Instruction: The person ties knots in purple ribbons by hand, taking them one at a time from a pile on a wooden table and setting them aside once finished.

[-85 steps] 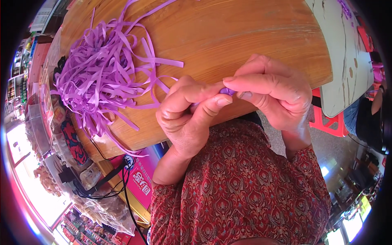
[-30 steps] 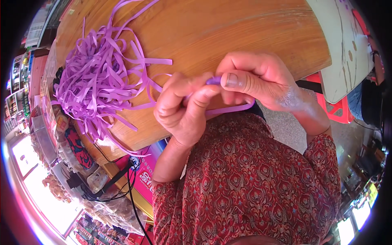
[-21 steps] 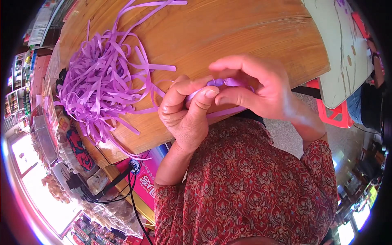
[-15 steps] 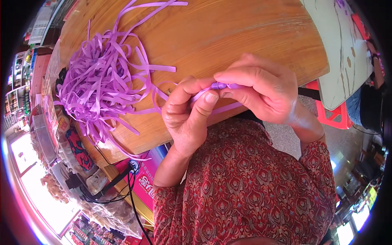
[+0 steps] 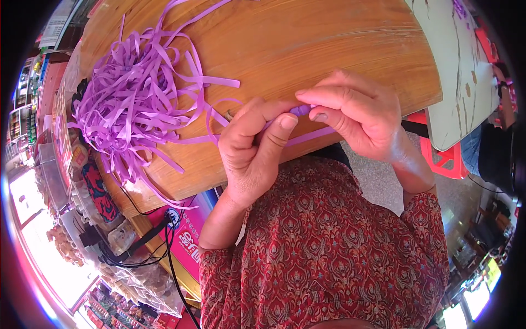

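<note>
Over the near edge of the wooden table, my left hand (image 5: pixel 253 143) pinches a purple ribbon (image 5: pixel 313 135) between thumb and forefinger. A small wrapped or folded purple piece (image 5: pixel 299 111) of it sticks out past the thumb tip. My right hand (image 5: pixel 359 114) is at the far end of this piece, its thumb and forefinger closed around the tip. One length of ribbon trails out below the hands to the right. To the left lies a loose heap of purple ribbons (image 5: pixel 131 98), with strands running toward my left hand.
The wooden table (image 5: pixel 329 44) curves away in front of me. A white marbled tabletop (image 5: pixel 460 71) stands at the right, with a red plastic stool (image 5: pixel 446 159) beneath and a seated person beside it. Black cables (image 5: pixel 169 236), a pink box (image 5: pixel 189 236) and plastic bags crowd the lower left.
My right hand has shifted slightly right, and its fingers have slid toward the end of the wrapped piece, showing more of it. The left hand keeps its pinch.
</note>
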The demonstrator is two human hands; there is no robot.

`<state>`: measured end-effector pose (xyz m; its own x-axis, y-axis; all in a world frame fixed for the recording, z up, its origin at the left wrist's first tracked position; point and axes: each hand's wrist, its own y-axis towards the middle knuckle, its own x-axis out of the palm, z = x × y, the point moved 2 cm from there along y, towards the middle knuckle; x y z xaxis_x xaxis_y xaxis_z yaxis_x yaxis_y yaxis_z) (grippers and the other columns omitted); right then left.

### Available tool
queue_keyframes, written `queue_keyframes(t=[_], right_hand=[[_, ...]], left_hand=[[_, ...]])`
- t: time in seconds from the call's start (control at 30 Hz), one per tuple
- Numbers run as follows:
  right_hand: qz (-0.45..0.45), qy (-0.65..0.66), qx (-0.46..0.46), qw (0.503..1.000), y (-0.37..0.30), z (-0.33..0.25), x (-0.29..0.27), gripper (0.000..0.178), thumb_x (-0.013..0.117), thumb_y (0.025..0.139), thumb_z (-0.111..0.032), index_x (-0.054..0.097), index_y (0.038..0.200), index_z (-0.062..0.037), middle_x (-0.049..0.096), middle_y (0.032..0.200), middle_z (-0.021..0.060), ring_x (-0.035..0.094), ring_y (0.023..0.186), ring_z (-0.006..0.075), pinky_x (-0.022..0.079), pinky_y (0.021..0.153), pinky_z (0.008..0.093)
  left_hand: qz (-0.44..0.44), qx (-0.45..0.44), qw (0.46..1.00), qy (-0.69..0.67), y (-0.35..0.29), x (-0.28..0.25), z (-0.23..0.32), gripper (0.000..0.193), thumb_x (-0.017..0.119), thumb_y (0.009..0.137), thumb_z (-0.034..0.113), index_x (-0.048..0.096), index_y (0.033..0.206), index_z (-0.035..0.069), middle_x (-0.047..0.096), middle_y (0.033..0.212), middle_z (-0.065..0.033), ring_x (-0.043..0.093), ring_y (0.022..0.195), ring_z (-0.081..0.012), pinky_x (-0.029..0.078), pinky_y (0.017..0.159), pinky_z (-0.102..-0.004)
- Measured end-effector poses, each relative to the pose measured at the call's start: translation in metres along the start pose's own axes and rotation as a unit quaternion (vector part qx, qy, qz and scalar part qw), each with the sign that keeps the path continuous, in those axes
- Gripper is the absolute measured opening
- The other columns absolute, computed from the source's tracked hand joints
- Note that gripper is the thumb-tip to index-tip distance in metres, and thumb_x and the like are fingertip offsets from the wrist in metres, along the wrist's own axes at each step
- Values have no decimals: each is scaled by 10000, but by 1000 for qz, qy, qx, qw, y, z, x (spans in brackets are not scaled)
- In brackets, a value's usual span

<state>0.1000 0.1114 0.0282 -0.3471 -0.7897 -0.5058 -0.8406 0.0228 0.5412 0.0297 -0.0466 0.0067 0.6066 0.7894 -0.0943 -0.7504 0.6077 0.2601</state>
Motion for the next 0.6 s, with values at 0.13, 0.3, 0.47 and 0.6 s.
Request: queue_keyframes(t=[0.13,0.3,0.47,0.6], right_hand=[[8,-50,-51,997,2,-6,-2,300,712,709,-55,650,994,17,616,805,98,597,666,192,471,548,272],[-2,-68,-63,996,3,-6,-5,326,726,683,-68,656,992,8,609,792,89,581,645,190,460,538,273],[-35,-54,-54,996,5,-6,-9,360,734,654,-106,660,991,-3,599,778,82,574,635,194,451,535,276],[-55,-50,-35,997,2,-5,-10,368,733,642,-117,659,986,-8,589,764,75,561,623,198,441,521,284]], left_hand=[[27,-14,997,-69,-2,2,-2,102,606,849,19,654,938,4,539,703,-7,451,647,-87,352,589,-214],[-12,-3,1000,-20,-4,-1,0,107,623,836,16,653,938,4,558,723,-18,451,634,-94,361,577,-223],[-26,37,999,-6,-4,-1,3,126,659,804,17,655,929,4,579,734,-29,460,621,-106,370,562,-234],[-32,40,999,10,-5,-1,2,152,691,773,31,659,920,9,577,714,-32,473,614,-121,378,555,-244]])
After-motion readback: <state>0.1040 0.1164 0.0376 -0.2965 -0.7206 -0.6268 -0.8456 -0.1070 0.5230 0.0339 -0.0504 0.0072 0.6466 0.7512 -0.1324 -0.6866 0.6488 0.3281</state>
